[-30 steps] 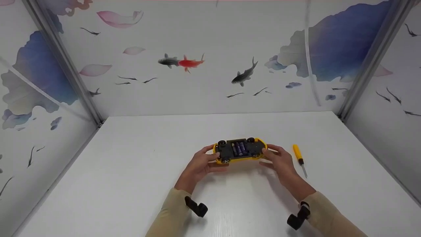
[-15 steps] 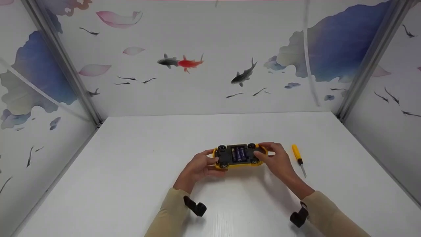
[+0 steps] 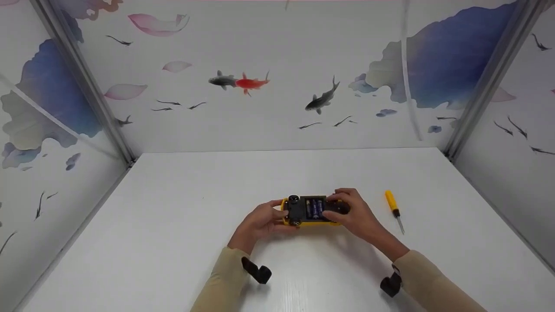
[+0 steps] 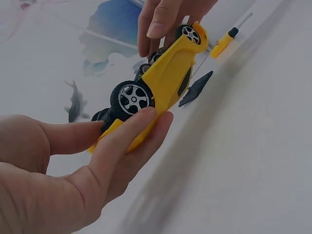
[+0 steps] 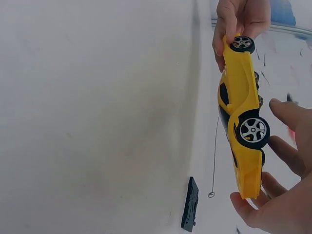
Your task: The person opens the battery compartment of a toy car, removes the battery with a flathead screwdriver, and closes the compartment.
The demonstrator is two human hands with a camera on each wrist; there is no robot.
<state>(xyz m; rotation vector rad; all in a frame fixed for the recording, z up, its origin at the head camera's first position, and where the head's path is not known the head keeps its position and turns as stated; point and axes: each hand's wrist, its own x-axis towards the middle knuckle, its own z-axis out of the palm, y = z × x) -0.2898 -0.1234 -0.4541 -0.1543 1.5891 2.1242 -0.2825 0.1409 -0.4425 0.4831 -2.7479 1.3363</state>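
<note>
A yellow toy car (image 3: 297,212) is held upside down above the table, its black underside up. Several dark blue batteries (image 3: 315,208) sit in the uncovered compartment in its middle. My left hand (image 3: 261,220) grips the car's left end, thumb on the underside and fingers below. Over the right end reaches my right hand (image 3: 357,215), its fingers spread and loosely bent close to the compartment. In the right wrist view its fingertips (image 5: 275,103) stand apart from the wheel; contact at the car's end cannot be told. A thin wire (image 5: 215,161) with a loop hangs from the car.
A screwdriver (image 3: 392,203) with a yellow handle lies on the white table (image 3: 173,242), right of my right hand. The black battery cover (image 4: 196,90) lies beyond the car in the left wrist view. Printed walls (image 3: 277,47) enclose the table.
My right hand has let go of the car's right end and moved left over its underside, towards the batteries. The car has come slightly lower and nearer, still in my left hand.
</note>
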